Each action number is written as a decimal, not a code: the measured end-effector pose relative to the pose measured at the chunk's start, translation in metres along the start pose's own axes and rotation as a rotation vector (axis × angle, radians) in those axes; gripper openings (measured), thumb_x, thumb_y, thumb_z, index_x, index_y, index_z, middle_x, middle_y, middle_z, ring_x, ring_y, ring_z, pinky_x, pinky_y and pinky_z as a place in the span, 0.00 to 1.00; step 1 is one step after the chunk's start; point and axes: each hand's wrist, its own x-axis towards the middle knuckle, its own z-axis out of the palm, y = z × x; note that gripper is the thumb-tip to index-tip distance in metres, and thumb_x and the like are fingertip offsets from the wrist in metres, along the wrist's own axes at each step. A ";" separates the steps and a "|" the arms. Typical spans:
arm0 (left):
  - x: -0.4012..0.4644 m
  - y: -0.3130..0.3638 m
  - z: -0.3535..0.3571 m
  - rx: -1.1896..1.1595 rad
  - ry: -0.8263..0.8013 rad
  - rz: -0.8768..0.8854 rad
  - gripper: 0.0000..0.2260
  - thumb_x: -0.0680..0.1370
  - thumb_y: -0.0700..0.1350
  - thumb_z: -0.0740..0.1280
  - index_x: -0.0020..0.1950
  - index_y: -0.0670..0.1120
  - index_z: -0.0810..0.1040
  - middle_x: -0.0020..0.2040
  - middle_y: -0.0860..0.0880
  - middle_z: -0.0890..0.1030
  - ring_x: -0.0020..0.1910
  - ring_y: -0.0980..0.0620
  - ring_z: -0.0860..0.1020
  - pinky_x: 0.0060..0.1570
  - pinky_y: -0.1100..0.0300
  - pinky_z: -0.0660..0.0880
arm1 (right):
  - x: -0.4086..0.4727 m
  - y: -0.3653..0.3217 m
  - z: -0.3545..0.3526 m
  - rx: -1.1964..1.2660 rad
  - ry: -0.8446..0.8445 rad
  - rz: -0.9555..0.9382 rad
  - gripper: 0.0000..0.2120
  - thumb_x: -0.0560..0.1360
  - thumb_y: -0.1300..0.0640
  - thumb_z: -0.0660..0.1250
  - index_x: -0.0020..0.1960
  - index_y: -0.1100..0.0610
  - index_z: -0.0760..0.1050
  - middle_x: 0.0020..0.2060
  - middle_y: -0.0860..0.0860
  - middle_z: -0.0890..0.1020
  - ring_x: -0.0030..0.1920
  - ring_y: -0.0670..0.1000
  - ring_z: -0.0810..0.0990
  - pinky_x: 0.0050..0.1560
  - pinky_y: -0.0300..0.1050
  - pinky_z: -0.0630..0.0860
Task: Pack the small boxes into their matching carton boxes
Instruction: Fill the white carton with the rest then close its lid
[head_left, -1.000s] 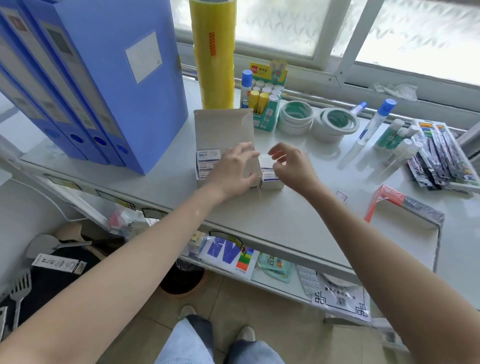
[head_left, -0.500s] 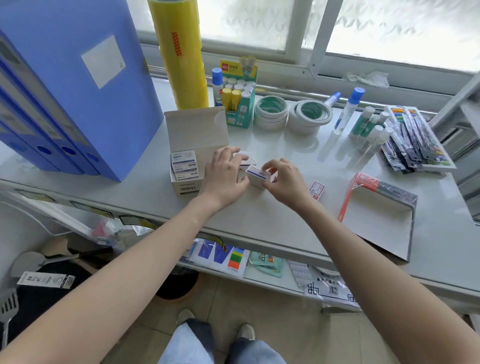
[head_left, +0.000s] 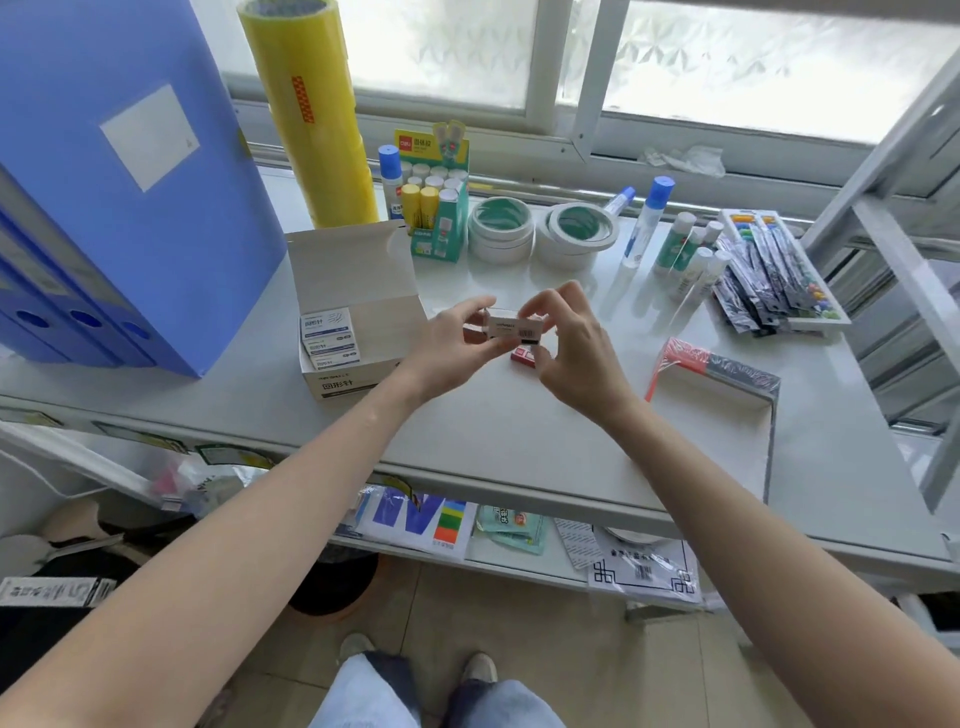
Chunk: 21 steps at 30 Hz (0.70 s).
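Both hands hold one small white box (head_left: 511, 326) with a barcode, lifted above the table. My left hand (head_left: 451, 349) grips its left end and my right hand (head_left: 574, 349) pinches its right end. Left of the hands stands an open white carton (head_left: 358, 371) with its lid up; a few small blue-and-white boxes (head_left: 328, 338) are stacked in its left part. A small red box (head_left: 523, 357) lies on the table under my right hand's fingers. At the right lies a flat red-and-grey carton (head_left: 719, 387), open and tipped on its side.
Blue file boxes (head_left: 119, 171) stand at the left, a tall yellow tape roll (head_left: 311, 114) behind the carton. Glue sticks (head_left: 434, 200), white tape rolls (head_left: 501, 231), glue bottles (head_left: 647, 221) and packed pens (head_left: 774, 275) line the back. The table's front edge (head_left: 467, 486) is near me.
Both hands have lifted the small white box off the table, next to the carton, and turned its barcode side towards me. The red box beneath is now visible.
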 end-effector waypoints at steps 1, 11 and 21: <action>0.000 -0.001 0.000 -0.045 0.005 0.007 0.27 0.72 0.48 0.72 0.69 0.46 0.69 0.60 0.45 0.78 0.57 0.48 0.80 0.57 0.56 0.77 | 0.000 0.002 0.000 0.034 -0.026 0.019 0.16 0.67 0.70 0.67 0.54 0.60 0.73 0.51 0.57 0.71 0.43 0.57 0.78 0.43 0.55 0.78; 0.002 -0.001 -0.001 -0.186 -0.026 0.070 0.21 0.69 0.37 0.74 0.58 0.49 0.72 0.53 0.48 0.77 0.53 0.50 0.80 0.51 0.63 0.79 | 0.010 0.008 -0.002 0.233 -0.203 0.121 0.28 0.68 0.62 0.74 0.67 0.56 0.70 0.57 0.54 0.75 0.46 0.50 0.78 0.44 0.34 0.75; 0.008 0.001 0.000 -0.451 0.015 -0.162 0.14 0.77 0.50 0.65 0.59 0.45 0.69 0.56 0.43 0.80 0.44 0.52 0.81 0.49 0.61 0.80 | 0.015 0.001 0.014 0.186 0.026 0.270 0.27 0.63 0.46 0.77 0.47 0.55 0.62 0.44 0.58 0.80 0.41 0.58 0.81 0.42 0.53 0.78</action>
